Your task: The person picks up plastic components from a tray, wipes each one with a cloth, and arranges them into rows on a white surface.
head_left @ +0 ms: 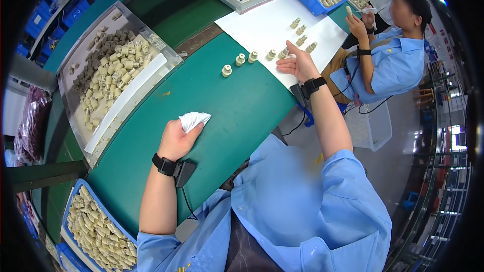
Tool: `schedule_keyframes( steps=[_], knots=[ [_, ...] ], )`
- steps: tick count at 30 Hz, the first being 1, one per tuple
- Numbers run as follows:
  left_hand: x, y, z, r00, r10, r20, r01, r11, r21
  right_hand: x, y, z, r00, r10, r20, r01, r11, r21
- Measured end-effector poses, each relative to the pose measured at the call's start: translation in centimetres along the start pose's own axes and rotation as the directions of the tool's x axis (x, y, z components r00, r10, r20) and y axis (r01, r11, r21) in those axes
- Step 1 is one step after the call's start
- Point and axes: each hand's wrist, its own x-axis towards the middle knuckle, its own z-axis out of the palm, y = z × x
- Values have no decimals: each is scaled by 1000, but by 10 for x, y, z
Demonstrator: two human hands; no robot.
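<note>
My left hand is closed round a crumpled white cloth above the green tabletop. Out to the right, my right hand has its fingers stretched and apart, with nothing visible in them. It hovers at the edge of a white sheet, close beside a small cream cylindrical piece with a narrower top. Several like it stand upright on the sheet beyond my fingers. Others, among them one cream piece, form a row on the green surface to the left.
A shallow tray of loose cream and grey-brown pieces lies at left. Blue bins of similar pieces sit at lower left and the far edge. A co-worker in blue sits at right, handling a small piece. A translucent tub stands below.
</note>
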Motion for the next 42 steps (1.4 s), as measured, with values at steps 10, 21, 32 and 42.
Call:
schedule_keyframes(
  steps=[10, 21, 32, 42],
  knots=[
    [2, 2, -1, 1000, 12, 0, -12, 1000, -3, 9, 2, -1, 999, 32, 17, -31, 998, -58],
    [3, 4, 0, 1000, 1, -11, -1, 1000, 5, 9, 3, -1, 998, -39, 39, 44, 989, -139],
    [2, 3, -1, 999, -35, 9, 35, 999, 10, 10, 2, -2, 1000, -5, 31, 7, 998, -68],
    [3, 2, 1, 999, 18, -34, -18, 1000, -4, 0, 7, 10, 993, -96, 64, 111, 940, -324]
  ],
)
